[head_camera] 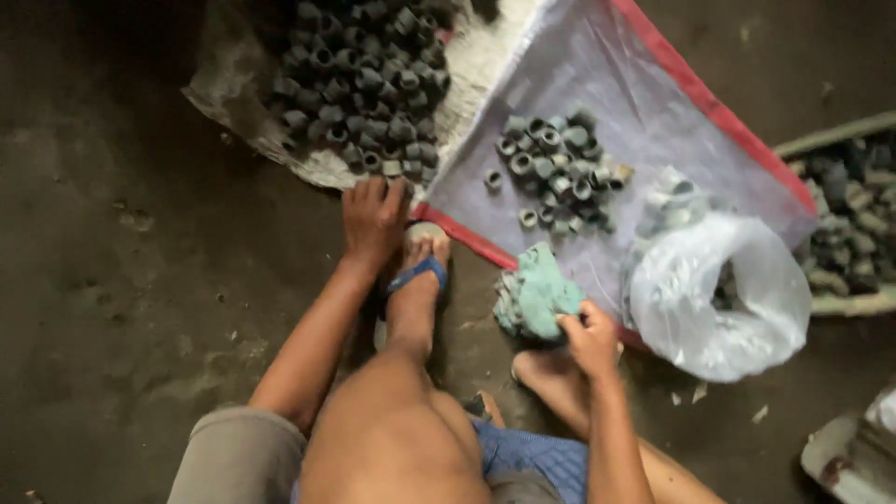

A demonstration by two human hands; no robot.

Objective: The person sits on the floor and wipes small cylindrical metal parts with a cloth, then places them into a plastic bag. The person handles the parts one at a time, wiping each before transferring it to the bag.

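Right hand (590,338) gripping green rag (537,294)

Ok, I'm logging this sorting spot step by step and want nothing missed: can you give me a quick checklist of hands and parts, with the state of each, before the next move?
1. Left hand at the dark ring pile: ok, it rests at the pile's near edge.
2. Left hand's grip on a ring: cannot tell, fingers hide it.
3. Right hand on the green cloth: ok, fingers pinch its edge.
4. Small ring pile on the red-edged sheet: ok, a few lie loose beside it.
5. White plastic bag open: ok, mouth gapes.
6. Bag contents: cannot tell, too dim.
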